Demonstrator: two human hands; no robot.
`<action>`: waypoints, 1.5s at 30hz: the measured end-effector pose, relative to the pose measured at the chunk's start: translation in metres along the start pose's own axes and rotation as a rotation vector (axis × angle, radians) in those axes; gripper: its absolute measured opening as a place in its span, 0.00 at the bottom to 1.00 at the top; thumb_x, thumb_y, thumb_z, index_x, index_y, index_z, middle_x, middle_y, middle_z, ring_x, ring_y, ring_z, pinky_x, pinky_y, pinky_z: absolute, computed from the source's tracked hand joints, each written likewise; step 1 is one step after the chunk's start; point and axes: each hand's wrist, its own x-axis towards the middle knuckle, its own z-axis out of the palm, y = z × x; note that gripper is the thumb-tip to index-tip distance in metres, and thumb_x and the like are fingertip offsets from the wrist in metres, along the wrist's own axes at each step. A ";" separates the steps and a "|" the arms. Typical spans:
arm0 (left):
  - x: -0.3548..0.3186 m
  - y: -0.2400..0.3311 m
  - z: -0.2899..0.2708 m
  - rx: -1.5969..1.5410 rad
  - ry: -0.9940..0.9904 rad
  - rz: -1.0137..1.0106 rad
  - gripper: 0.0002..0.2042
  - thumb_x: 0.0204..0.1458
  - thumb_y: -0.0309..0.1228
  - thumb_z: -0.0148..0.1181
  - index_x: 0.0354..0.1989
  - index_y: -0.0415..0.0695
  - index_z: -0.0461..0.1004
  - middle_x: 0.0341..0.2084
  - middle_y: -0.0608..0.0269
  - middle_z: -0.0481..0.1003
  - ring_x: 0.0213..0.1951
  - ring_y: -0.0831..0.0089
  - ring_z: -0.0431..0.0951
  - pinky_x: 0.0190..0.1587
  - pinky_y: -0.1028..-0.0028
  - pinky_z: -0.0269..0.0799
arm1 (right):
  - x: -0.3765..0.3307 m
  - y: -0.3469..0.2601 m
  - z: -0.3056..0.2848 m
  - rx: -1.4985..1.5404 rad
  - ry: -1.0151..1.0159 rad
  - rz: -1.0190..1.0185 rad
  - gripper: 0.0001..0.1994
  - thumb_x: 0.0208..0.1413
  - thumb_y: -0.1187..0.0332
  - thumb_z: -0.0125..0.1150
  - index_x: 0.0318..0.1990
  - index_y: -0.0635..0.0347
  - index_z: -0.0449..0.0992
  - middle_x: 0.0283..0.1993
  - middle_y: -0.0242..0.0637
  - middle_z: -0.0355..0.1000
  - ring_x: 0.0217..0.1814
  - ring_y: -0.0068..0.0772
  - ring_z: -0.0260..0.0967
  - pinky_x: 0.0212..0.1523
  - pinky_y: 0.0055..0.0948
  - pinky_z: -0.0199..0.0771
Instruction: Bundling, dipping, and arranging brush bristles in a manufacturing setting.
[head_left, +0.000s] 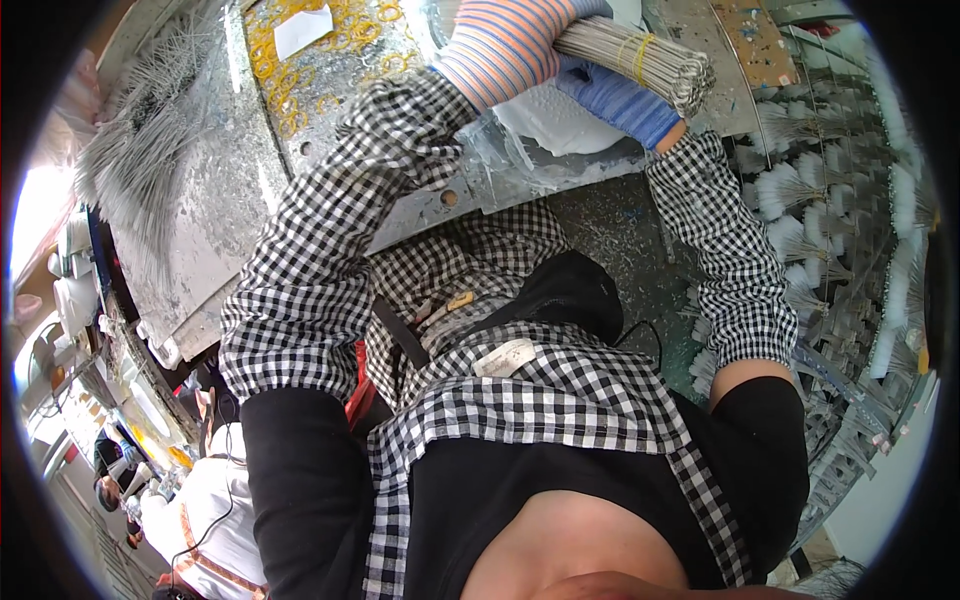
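A bundle of thin metal wires (640,56) with looped ends, bound by a yellow rubber band, lies slantwise at the upper middle. My left hand (508,45), in an orange and blue striped glove, is closed round its left part, near the top edge of the view. Just below the bundle is my right hand (615,100), in a blue glove, gripping it from underneath; its fingertips are hidden behind the wires and the left hand. Under both hands, white material (560,120) lies on the worktable (420,215).
Many yellow rubber bands (290,85) and a white paper slip (303,32) lie at the table's upper left. A pile of grey bristly wires (150,150) is farther left. On the right, a rack (830,220) holds several white-tipped brushes. Another person (110,465) is in the background.
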 end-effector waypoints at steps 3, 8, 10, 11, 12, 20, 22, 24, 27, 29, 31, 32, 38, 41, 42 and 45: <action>-0.006 -0.002 0.004 0.081 -0.093 -0.094 0.23 0.38 0.36 0.77 0.47 0.55 0.79 0.39 0.66 0.79 0.43 0.65 0.79 0.46 0.63 0.75 | -0.001 -0.005 0.007 -0.009 0.050 0.045 0.24 0.61 0.51 0.60 0.60 0.55 0.73 0.55 0.40 0.77 0.56 0.39 0.74 0.59 0.36 0.73; -0.019 0.009 0.000 -0.132 0.186 -0.218 0.28 0.28 0.38 0.78 0.45 0.57 0.78 0.39 0.64 0.76 0.49 0.56 0.73 0.53 0.59 0.70 | -0.023 -0.008 -0.003 -0.006 0.426 -0.261 0.22 0.61 0.57 0.61 0.59 0.56 0.73 0.56 0.40 0.76 0.59 0.42 0.72 0.60 0.40 0.71; -0.038 0.020 -0.009 -0.538 0.381 -0.477 0.26 0.33 0.32 0.76 0.46 0.49 0.76 0.38 0.61 0.77 0.46 0.59 0.76 0.52 0.61 0.71 | -0.043 -0.064 -0.072 0.026 0.394 -0.176 0.15 0.59 0.60 0.65 0.48 0.58 0.79 0.38 0.36 0.80 0.39 0.38 0.78 0.41 0.37 0.76; -0.051 0.029 -0.018 -0.847 0.509 -0.665 0.24 0.37 0.29 0.76 0.45 0.44 0.75 0.37 0.60 0.77 0.44 0.61 0.77 0.50 0.62 0.73 | -0.053 -0.083 -0.100 0.027 0.421 -0.205 0.15 0.59 0.60 0.65 0.48 0.58 0.79 0.38 0.36 0.80 0.39 0.38 0.78 0.41 0.37 0.76; -0.047 0.049 -0.053 -1.036 0.568 -0.812 0.18 0.46 0.25 0.72 0.46 0.38 0.73 0.37 0.59 0.78 0.40 0.67 0.79 0.46 0.66 0.75 | -0.067 -0.097 -0.126 0.122 0.453 -0.037 0.12 0.57 0.62 0.66 0.43 0.58 0.80 0.31 0.35 0.78 0.31 0.35 0.75 0.34 0.34 0.73; -0.129 0.067 -0.088 -2.330 0.642 -1.366 0.42 0.55 0.62 0.54 0.61 0.30 0.64 0.52 0.43 0.73 0.56 0.52 0.74 0.65 0.55 0.66 | 0.000 -0.178 -0.198 0.244 0.483 -0.436 0.08 0.54 0.67 0.67 0.35 0.62 0.80 0.24 0.38 0.75 0.23 0.32 0.73 0.27 0.29 0.72; -0.134 0.054 -0.104 -2.144 0.722 -1.341 0.42 0.55 0.61 0.55 0.62 0.30 0.63 0.53 0.42 0.72 0.56 0.52 0.74 0.65 0.55 0.66 | 0.036 -0.213 -0.209 0.217 0.470 -0.596 0.08 0.54 0.66 0.67 0.36 0.61 0.79 0.25 0.38 0.76 0.24 0.33 0.74 0.28 0.30 0.73; -0.141 0.034 -0.129 -1.939 0.792 -1.274 0.37 0.54 0.52 0.62 0.62 0.32 0.63 0.49 0.44 0.74 0.52 0.55 0.77 0.60 0.57 0.72 | 0.081 -0.247 -0.214 0.153 0.516 -0.839 0.10 0.54 0.65 0.67 0.40 0.60 0.79 0.31 0.39 0.78 0.30 0.36 0.76 0.34 0.33 0.76; -0.150 -0.021 -0.193 -1.426 0.763 -1.063 0.31 0.51 0.42 0.67 0.58 0.35 0.65 0.42 0.51 0.77 0.44 0.60 0.80 0.52 0.61 0.78 | 0.185 -0.300 -0.223 -0.205 0.803 -1.110 0.17 0.57 0.61 0.64 0.51 0.55 0.76 0.45 0.41 0.78 0.47 0.39 0.77 0.48 0.37 0.76; -0.152 -0.060 -0.228 -1.067 0.845 -0.915 0.24 0.50 0.33 0.68 0.52 0.38 0.67 0.35 0.59 0.77 0.37 0.65 0.81 0.42 0.66 0.81 | 0.250 -0.336 -0.225 -0.207 0.926 -1.069 0.20 0.47 0.55 0.69 0.44 0.56 0.78 0.57 0.45 0.70 0.60 0.44 0.67 0.59 0.48 0.70; -0.152 -0.105 -0.253 -1.120 0.876 -0.944 0.19 0.53 0.29 0.65 0.50 0.40 0.66 0.33 0.60 0.77 0.36 0.67 0.81 0.39 0.67 0.81 | 0.320 -0.349 -0.209 -0.440 1.186 -0.884 0.20 0.60 0.54 0.59 0.58 0.48 0.74 0.52 0.42 0.77 0.54 0.42 0.75 0.54 0.36 0.74; -0.156 -0.117 -0.266 -1.082 0.892 -0.950 0.18 0.53 0.28 0.64 0.50 0.41 0.66 0.33 0.60 0.77 0.34 0.68 0.81 0.38 0.68 0.81 | 0.328 -0.359 -0.199 -0.423 1.183 -0.906 0.20 0.60 0.54 0.59 0.58 0.48 0.74 0.52 0.42 0.77 0.54 0.42 0.75 0.54 0.36 0.74; -0.196 -0.180 -0.325 -0.970 1.038 -0.930 0.13 0.52 0.23 0.66 0.43 0.41 0.69 0.30 0.58 0.78 0.29 0.69 0.81 0.32 0.71 0.81 | 0.281 -0.383 -0.186 -0.298 0.497 -0.775 0.17 0.64 0.49 0.53 0.55 0.38 0.79 0.44 0.31 0.81 0.45 0.36 0.80 0.48 0.36 0.79; -0.188 -0.175 -0.336 -0.966 0.892 -0.956 0.12 0.52 0.23 0.66 0.41 0.41 0.70 0.29 0.58 0.79 0.29 0.69 0.81 0.33 0.71 0.81 | 0.259 -0.374 -0.185 -0.288 0.558 -0.868 0.16 0.64 0.49 0.53 0.50 0.38 0.82 0.39 0.28 0.82 0.40 0.34 0.80 0.44 0.36 0.80; -0.190 -0.177 -0.335 -0.959 0.866 -0.930 0.12 0.53 0.25 0.67 0.42 0.39 0.71 0.28 0.59 0.79 0.31 0.68 0.81 0.36 0.72 0.81 | 0.250 -0.379 -0.187 -0.274 0.550 -0.884 0.15 0.64 0.49 0.53 0.49 0.39 0.82 0.40 0.28 0.82 0.41 0.34 0.80 0.44 0.35 0.80; -0.186 -0.172 -0.324 -0.173 0.774 -0.842 0.19 0.50 0.31 0.70 0.46 0.36 0.71 0.31 0.58 0.80 0.32 0.66 0.81 0.40 0.69 0.79 | 0.248 -0.378 -0.187 -0.252 0.589 -0.928 0.15 0.64 0.50 0.53 0.47 0.39 0.83 0.40 0.29 0.82 0.41 0.35 0.80 0.43 0.35 0.80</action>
